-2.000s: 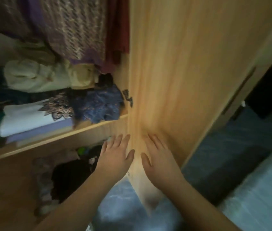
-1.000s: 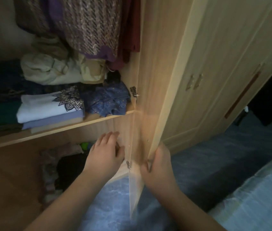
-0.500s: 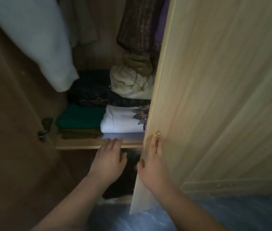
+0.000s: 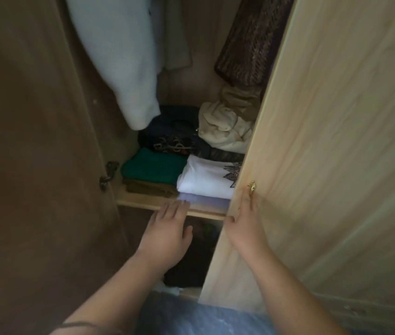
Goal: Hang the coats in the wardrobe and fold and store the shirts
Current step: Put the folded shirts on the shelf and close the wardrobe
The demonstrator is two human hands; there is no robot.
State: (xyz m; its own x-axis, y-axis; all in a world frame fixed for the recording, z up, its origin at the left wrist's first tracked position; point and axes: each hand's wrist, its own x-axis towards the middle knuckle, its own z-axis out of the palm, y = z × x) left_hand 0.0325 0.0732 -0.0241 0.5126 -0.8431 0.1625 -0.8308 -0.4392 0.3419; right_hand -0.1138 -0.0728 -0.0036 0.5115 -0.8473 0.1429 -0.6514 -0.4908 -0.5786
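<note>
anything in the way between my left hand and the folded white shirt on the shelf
Nothing visible. The left hand hovers open at the shelf edge, just in front of the white shirt. Only the wardrobe door, with the right hand flat on it, covers that shirt's right end.

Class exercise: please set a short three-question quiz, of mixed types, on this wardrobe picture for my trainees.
1. True or false: the left hand grips a hanger.
2. What lies directly on the lilac shirt? A. white printed shirt B. red towel C. shoebox
3. Fill in: the right hand rests on the wardrobe ___, near a gold knob.
Key: 1 false; 2 A; 3 door.
</note>
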